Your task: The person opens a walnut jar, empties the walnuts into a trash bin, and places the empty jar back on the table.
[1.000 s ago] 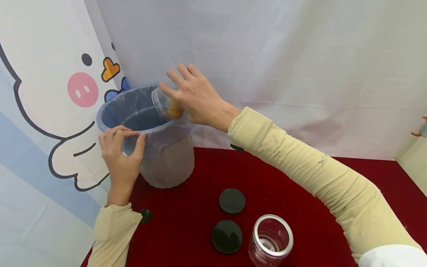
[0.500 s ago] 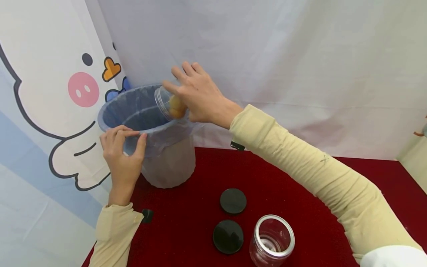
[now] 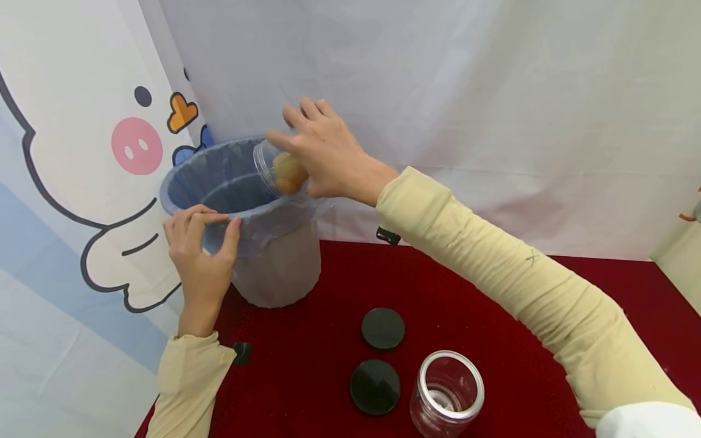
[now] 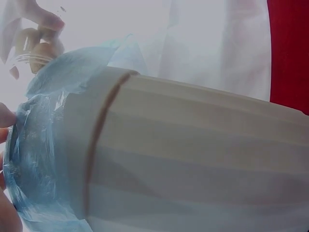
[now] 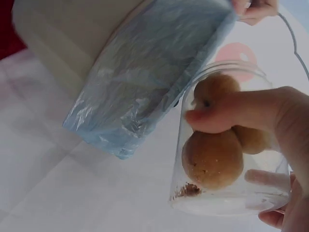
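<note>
My right hand (image 3: 331, 158) grips a clear jar (image 3: 264, 163) tilted on its side, its mouth toward the opening of a pale trash bin (image 3: 279, 271). Inside the jar, several round brown fruit-like pieces (image 5: 212, 159) show in the right wrist view, with dark crumbs near the base; their exact kind cannot be told. A thin blue plastic bag (image 3: 260, 234) lines the bin and folds over its rim. At the near rim, my left hand (image 3: 199, 255) pinches bag and edge between thumb and fingers. The bin's bottom is hidden.
On the dark red tabletop (image 3: 306, 377) lie two round black lids (image 3: 383, 328). Beside them stands a second clear jar (image 3: 446, 398) with a silver rim, uncovered. White cloth (image 3: 493, 121) hangs behind, and a cartoon-printed panel (image 3: 55, 152) stands left of the bin.
My right hand and the jar have shifted slightly up and to the right. The brown pieces stay inside the jar. My left hand keeps its hold on the rim.
</note>
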Motion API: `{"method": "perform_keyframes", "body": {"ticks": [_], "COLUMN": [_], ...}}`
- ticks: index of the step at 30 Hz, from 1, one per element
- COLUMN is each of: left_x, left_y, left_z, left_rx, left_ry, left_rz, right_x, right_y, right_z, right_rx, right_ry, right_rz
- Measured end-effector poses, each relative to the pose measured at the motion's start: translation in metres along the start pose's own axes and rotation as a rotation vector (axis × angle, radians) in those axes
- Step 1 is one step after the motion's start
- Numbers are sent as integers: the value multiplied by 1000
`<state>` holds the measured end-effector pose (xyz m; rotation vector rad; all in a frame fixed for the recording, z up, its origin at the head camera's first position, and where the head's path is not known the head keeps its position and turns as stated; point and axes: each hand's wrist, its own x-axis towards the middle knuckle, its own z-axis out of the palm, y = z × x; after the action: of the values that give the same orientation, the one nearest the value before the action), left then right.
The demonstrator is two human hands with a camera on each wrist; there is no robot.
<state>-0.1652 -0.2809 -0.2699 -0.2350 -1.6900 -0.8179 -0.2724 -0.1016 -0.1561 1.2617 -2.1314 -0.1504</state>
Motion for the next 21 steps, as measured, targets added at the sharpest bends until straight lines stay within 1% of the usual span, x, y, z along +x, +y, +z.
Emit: {"method": "perform_keyframes", "body": {"ticks": [7, 12, 16, 21], "left_x": [0, 0, -1, 0], "left_y": [-1, -2, -7, -3], "left_z": [-1, -2, -2, -2], "left_rx": [4, 1, 3, -4], "left_ry": [2, -1, -4, -3], "left_rz": [2, 3, -1, 0], "right_x": [1, 2, 2, 0], "right_y": [2, 4, 5, 3], "right_z": [-1, -4, -6, -6], "right_rx": [6, 21, 21, 9], "right_ry": [-14, -50, -63, -74], "right_rz": [2, 31, 44, 37]}}
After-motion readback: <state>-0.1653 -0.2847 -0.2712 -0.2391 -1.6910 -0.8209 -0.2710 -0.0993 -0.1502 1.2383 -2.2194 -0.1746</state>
